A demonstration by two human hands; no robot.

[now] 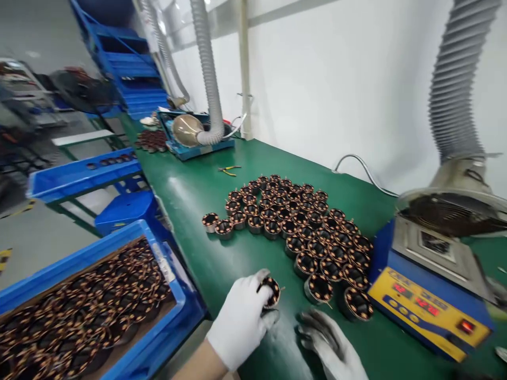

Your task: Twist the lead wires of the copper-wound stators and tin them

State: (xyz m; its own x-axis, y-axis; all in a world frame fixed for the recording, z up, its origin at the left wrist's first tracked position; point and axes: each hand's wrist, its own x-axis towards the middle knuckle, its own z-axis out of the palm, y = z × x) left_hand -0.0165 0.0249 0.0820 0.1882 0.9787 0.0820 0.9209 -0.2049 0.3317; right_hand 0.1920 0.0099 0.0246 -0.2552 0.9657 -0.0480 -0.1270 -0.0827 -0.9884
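Observation:
My left hand (246,315), in a white glove, grips a copper-wound motor stator (272,293) just over the green bench top, thumb and fingers around its rim. A short wire end sticks out from that stator's right side. My right hand (329,340), gloved with greyish fingertips, is low over the bench to the right, its fingers loosely bent with nothing visible in them. Directly beyond it stand a stator with a wire end (319,288) and another stator (357,303), at the near edge of a large group of upright stators (300,217).
A blue-and-yellow heated unit (430,311) with red digits stands at right under a hood and grey duct (455,89). On the left, a blue crate (180,295) holds many stators. Yellow-handled pliers (228,170) lie farther back, before a blue tray (204,150).

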